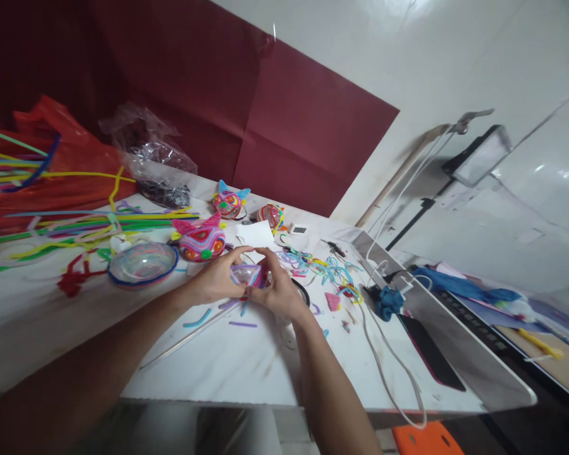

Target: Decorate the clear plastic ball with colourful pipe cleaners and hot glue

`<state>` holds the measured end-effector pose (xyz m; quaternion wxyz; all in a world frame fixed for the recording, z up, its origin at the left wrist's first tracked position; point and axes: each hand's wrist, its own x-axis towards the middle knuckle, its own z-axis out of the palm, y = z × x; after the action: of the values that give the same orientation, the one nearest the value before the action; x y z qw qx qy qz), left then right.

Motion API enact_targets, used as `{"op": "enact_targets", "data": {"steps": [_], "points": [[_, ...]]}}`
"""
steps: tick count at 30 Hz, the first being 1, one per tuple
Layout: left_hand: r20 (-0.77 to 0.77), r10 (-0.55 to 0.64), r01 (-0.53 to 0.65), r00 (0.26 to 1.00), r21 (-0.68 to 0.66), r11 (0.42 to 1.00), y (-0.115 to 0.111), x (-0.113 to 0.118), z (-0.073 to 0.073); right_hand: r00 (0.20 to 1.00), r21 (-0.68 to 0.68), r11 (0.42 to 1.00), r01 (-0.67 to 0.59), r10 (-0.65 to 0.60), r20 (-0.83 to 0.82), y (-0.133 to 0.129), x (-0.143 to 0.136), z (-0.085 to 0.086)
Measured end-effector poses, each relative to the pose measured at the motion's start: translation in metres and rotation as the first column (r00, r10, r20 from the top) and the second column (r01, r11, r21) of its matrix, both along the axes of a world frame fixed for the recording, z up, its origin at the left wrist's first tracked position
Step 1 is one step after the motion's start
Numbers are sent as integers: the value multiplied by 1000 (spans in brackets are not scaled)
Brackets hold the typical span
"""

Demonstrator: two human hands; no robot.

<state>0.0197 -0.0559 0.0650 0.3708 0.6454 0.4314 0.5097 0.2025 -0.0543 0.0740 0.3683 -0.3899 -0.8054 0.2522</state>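
Note:
Both my hands grip a clear plastic craft piece point(244, 273) trimmed with purple and pink pipe cleaner. My left hand point(218, 278) closes on its left side, and my right hand point(277, 291) pinches the right side, with fingertips nearly meeting at the top. Part of the piece is hidden by my fingers. Just behind my left hand sits a pink striped cat-like ornament point(201, 239) with orange eyes. To the left lies a clear plastic bowl point(143, 264) rimmed in blue pipe cleaner. Cut pipe-cleaner bits point(243, 325) and a thin rod point(189, 338) lie below my hands.
Farther back stand a blue-eared ornament point(228, 201) and another round one point(271, 217). Pipe cleaners spill from a red bag point(80, 151) at left. Scraps point(334, 270), a white cable point(377, 354) and a phone point(431, 352) lie to the right.

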Motion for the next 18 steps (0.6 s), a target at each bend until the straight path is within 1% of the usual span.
{"op": "enact_targets", "data": {"steps": [4, 8, 11, 14, 18], "points": [[45, -18, 20, 999, -52, 998, -3, -3, 8, 989, -102, 993, -67, 53, -137, 1, -2, 3], [-9, -25, 24, 1000, -82, 996, -5, -6, 14, 973, -215, 972, -99, 49, -225, 0, -8, 6], [-62, -56, 49, 997, -103, 993, -4, -6, 12, 967, -264, 959, -100, 31, -253, -1, -11, 3], [-81, -98, 88, 992, -120, 989, -3, -6, 8, 966, -300, 949, -100, 20, -256, 0, -12, -1], [-105, -106, 92, 989, -125, 988, 0, -6, 3, 956, -355, 928, -116, 8, -292, 2, -11, -4]]}}
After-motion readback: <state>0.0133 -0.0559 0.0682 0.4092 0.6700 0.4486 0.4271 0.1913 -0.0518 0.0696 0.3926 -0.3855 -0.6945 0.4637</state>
